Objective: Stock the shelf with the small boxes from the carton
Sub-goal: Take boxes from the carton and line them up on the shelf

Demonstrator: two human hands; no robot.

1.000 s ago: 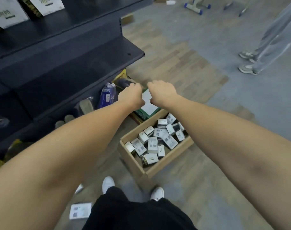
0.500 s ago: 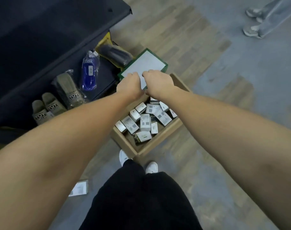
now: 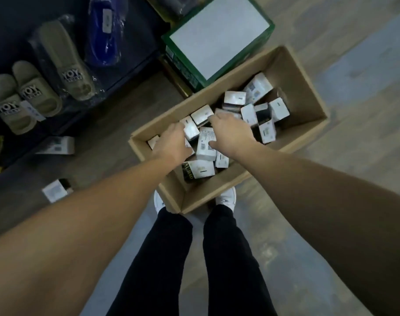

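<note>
On the dark shelf [image 3: 16, 23] at far left lie three olive slippers [image 3: 34, 96] and one blue bagged item [image 3: 104, 35]. Two small boxes lie loose on the floor [image 3: 365, 71] beneath. In the carton [image 3: 308, 92], roughly fifteen small boxes [image 3: 234, 98] are heaped. The left hand [image 3: 171, 145] and right hand [image 3: 231, 131] reach in side by side, fingers down among the boxes; whether either grips one cannot be told. One green box [image 3: 183, 67] stands behind the carton.

Open brown cardboard carton [image 3: 292, 71] on the floor, set at a slant, holding a loose jumble of small white-and-black boxes [image 3: 205, 144] lying at all angles; dark, low shelf [image 3: 135, 51] just beside it at upper left.
</note>
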